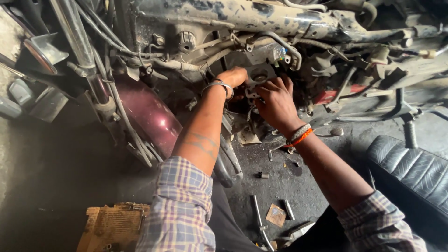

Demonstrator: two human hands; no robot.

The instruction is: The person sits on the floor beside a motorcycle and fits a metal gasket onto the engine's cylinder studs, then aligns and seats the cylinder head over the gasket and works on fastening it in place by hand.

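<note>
- the left hand (234, 77) is pressed against a grey metal engine part (259, 74) low on a stripped motorcycle (242, 18); its fingers are curled in behind the part, so it cannot be told whether they are clamped on anything.
- a metal bangle (218, 86) is worn on the left wrist.
- the right hand (276, 101) is laid just below and to the right of the same part, with the fingers spread slightly apart and the tips touching its lower edge; a firm grip is not shown.
- white and orange wristbands (298, 135) are worn on the right wrist.
- the engine part is seated under the dirty frame tube, among hoses and cables, between the two hands.
- a maroon fender (151, 114) is seen to the left of the left forearm.
- a long metal tool (259, 219) and small sockets are scattered on the oily floor (298, 182) below the arms.
- a black ribbed seat (410, 170) is lying at the right.
- a piece of worn cardboard (112, 226) is seen at the lower left.
</note>
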